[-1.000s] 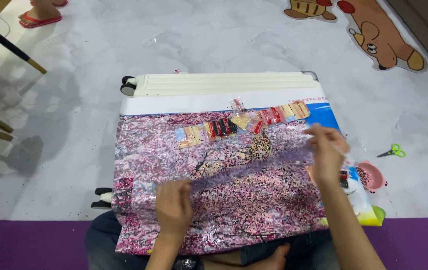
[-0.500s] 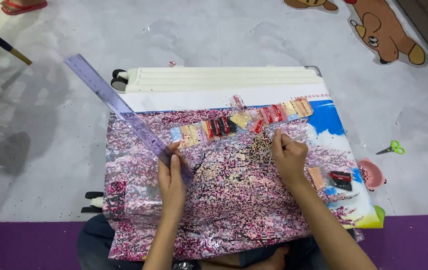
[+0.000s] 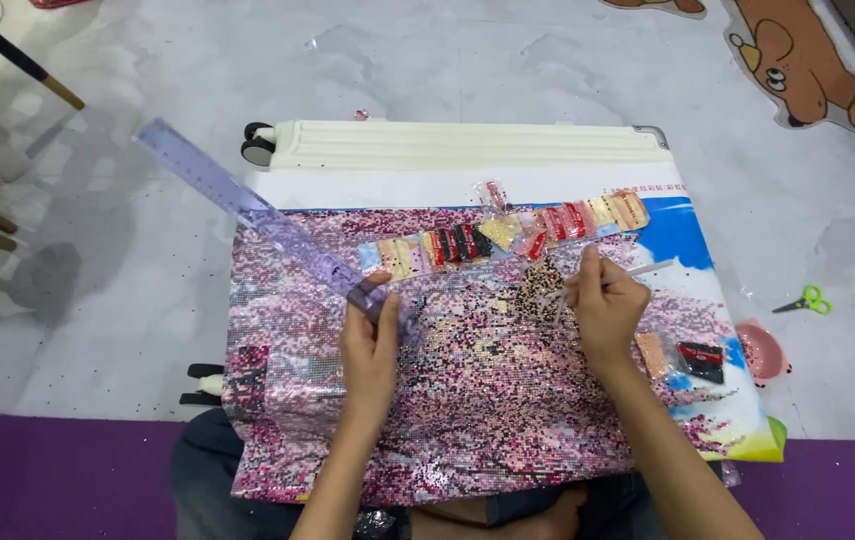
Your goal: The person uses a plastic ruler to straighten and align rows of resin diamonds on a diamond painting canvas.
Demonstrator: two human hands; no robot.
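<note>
The left hand (image 3: 370,345) is closed on the near end of a clear purple ruler (image 3: 258,222), thumb on top and fingers wrapped under it. The ruler runs up and away to the left, its far end out past the edge of the bead canvas (image 3: 468,400) and over the grey floor (image 3: 128,300). It is see-through, tinted lilac, with fine markings along its edges that are too small to read. The right hand (image 3: 603,310) is pinched shut on a thin white pen tool (image 3: 648,268), which sticks out to the right, resting on the canvas close to a dark speckled patch.

The canvas is a glittering pink and white mosaic with a blue corner at the right, spread over a cream suitcase (image 3: 448,145) lying flat. A row of small bead packets (image 3: 508,232) lies across its upper part. Off to the right sit a pink tray (image 3: 763,352) and green scissors (image 3: 806,301). The canvas's near edge hangs over the person's lap, and the tool's tip is blurred.
</note>
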